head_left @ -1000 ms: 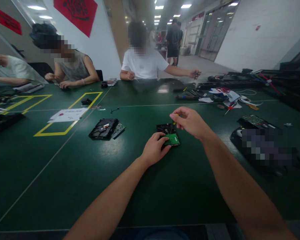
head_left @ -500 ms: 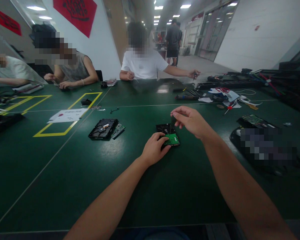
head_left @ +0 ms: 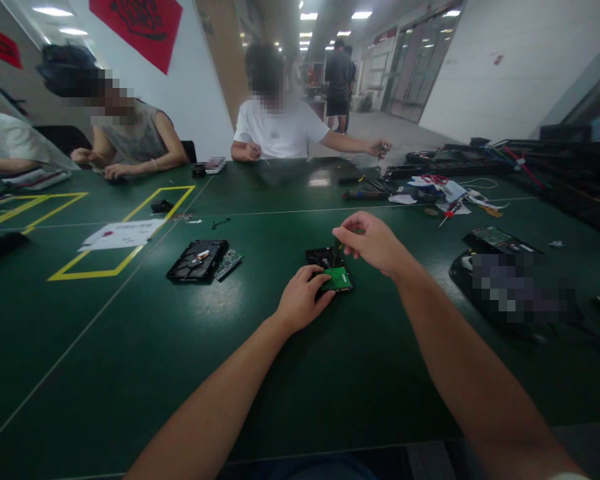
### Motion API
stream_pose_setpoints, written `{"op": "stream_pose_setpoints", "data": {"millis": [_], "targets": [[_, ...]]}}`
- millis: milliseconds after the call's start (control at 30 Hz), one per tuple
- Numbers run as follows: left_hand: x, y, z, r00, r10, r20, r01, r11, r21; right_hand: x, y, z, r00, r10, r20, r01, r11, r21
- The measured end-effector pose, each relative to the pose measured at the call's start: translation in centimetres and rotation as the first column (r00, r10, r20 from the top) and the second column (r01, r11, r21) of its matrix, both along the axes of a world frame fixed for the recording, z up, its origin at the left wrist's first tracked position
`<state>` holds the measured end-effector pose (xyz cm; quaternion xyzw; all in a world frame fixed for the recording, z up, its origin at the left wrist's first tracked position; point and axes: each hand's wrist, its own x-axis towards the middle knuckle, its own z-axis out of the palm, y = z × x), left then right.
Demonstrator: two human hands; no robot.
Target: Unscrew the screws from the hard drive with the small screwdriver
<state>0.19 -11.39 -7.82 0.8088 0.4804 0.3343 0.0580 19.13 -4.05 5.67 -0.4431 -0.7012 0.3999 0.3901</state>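
A black hard drive (head_left: 322, 258) with a green circuit board (head_left: 338, 279) on top lies on the green table (head_left: 130, 347) in front of me. My left hand (head_left: 300, 299) rests on its near left edge, fingers curled against it, holding it down. My right hand (head_left: 371, 241) hovers just above the drive, fingers pinched round a thin screwdriver (head_left: 336, 250) that points down at the drive.
A second opened hard drive (head_left: 197, 259) with a loose board lies to the left, beside yellow tape lines (head_left: 111, 272) and a paper sheet (head_left: 123, 234). Tools and parts (head_left: 440, 193) lie at the right. Three people sit at the far side, working.
My right hand has turned slightly and dropped a little over the drive. The view has shifted a bit to the right. My left hand stays on the drive.
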Motion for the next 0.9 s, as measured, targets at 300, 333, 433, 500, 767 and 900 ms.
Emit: {"op": "stream_pose_setpoints", "data": {"millis": [300, 333, 433, 500, 767, 900], "targets": [[0.0, 0.18, -0.31, 1.0, -0.002, 0.007, 0.002, 1.0, 0.017, 0.01, 0.14, 0.07, 0.994, 0.054, -0.1, -0.058, 0.998, -0.034], [-0.01, 0.19, -0.35, 1.0, -0.003, 0.007, 0.003, 1.0, 0.019, 0.02, 0.17, 0.05, 0.993, 0.049, -0.107, -0.054, 0.998, -0.039], [-0.05, 0.21, -0.4, 1.0, -0.008, 0.006, 0.008, 1.0, 0.023, 0.16, 0.21, 0.06, 0.996, 0.053, -0.078, -0.055, 0.998, -0.018], [-0.07, 0.21, -0.4, 1.0, -0.007, 0.009, 0.007, 1.0, 0.023, 0.35, 0.16, 0.14, 0.996, 0.087, -0.031, -0.086, 0.996, 0.019], [-0.02, 0.12, -0.26, 1.0, -0.001, 0.008, 0.001, 1.0, 0.016, 0.47, -0.11, 0.39, 0.996, 0.034, 0.077, -0.038, 0.998, 0.051], [-0.03, 0.12, -0.19, 1.0, -0.004, 0.009, 0.003, 1.0, 0.009, 0.19, -0.07, 0.25, 0.998, -0.029, 0.06, 0.027, 0.999, 0.024]]}}
